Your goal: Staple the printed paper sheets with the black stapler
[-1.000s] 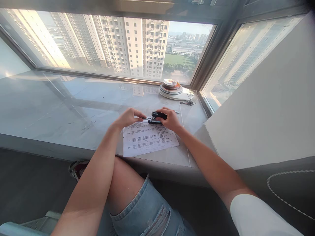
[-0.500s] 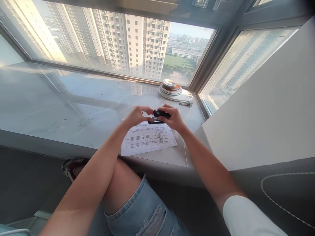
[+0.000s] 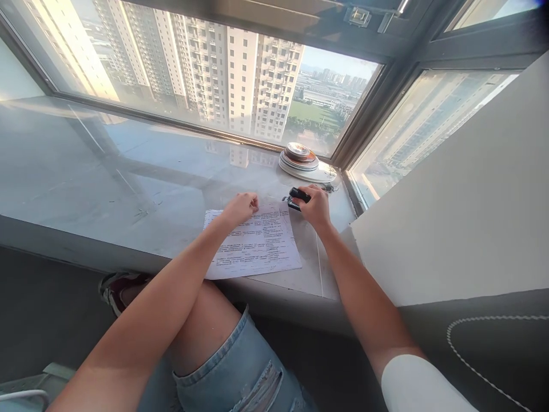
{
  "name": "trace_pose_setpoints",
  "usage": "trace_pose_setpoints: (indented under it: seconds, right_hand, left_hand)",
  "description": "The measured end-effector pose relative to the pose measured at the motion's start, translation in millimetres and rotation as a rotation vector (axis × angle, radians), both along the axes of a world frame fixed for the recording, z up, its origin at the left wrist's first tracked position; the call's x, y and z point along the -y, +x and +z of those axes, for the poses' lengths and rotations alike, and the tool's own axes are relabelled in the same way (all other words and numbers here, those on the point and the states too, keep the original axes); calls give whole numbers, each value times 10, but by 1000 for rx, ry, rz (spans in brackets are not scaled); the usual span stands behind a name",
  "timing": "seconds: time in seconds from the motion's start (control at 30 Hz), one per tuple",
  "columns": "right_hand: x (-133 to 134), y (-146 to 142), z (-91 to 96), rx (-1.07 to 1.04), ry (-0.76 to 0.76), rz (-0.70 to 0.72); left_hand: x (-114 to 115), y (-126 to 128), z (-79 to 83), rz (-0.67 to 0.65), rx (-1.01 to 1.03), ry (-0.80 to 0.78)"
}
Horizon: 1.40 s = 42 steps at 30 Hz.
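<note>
A black stapler (image 3: 299,195) is in my right hand (image 3: 316,207), the fingers wrapped around its back end. Its jaws point left, and its base is just over the sill beside the paper's top right corner. My left hand (image 3: 242,209) is closed, with curled fingers, over the top part of the printed paper (image 3: 253,249). Whether those fingers pinch anything is hidden. Printed side up, the paper lies on the window sill, its lower edge reaching the sill's front edge.
A stack of plates (image 3: 299,162) stands in the window corner, with a small dark object (image 3: 328,187) by it. The pale tiled sill (image 3: 128,189) stretches left. A white wall (image 3: 454,189) bounds the right side, and a white cord (image 3: 467,357) hangs below it.
My hands have moved apart. The right hand carried the stapler off the paper to the right, while the left let go of it and closed its fingers. The paper shifted slightly left.
</note>
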State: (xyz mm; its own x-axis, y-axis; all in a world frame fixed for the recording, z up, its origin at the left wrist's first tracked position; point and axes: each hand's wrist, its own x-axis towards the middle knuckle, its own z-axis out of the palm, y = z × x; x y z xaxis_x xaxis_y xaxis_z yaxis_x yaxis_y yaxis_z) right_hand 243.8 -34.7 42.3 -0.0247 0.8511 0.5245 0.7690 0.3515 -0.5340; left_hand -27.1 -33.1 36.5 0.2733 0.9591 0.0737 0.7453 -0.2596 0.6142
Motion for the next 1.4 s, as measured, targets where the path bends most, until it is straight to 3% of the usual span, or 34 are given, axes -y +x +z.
trace_pose_setpoints:
  seconds: [0.17, 0.3, 0.47, 0.7, 0.97, 1.17, 1.4]
  right_hand:
    - [1, 23, 12, -32, -149, 7]
    - [43, 26, 82, -59, -242, 156]
    - [114, -92, 132, 1, -259, 274]
    - [178, -344, 56, 269, -272, 116]
    - [233, -428, 30, 248, -235, 117]
    - [306, -568, -14, 497, -145, 96]
    - [299, -667, -89, 572, -97, 101]
  left_hand:
    - [-22, -169, 23, 48, 154, -1]
    - [-7, -189, 61, 118, 152, 39]
    - [18, -193, 114, 95, 128, 27]
    - [-6, -164, 111, -3, 164, 7]
    - [-43, -196, 85, 51, 160, 9]
    - [-45, -192, 87, 37, 183, -2]
    - [-48, -173, 78, 43, 167, 17]
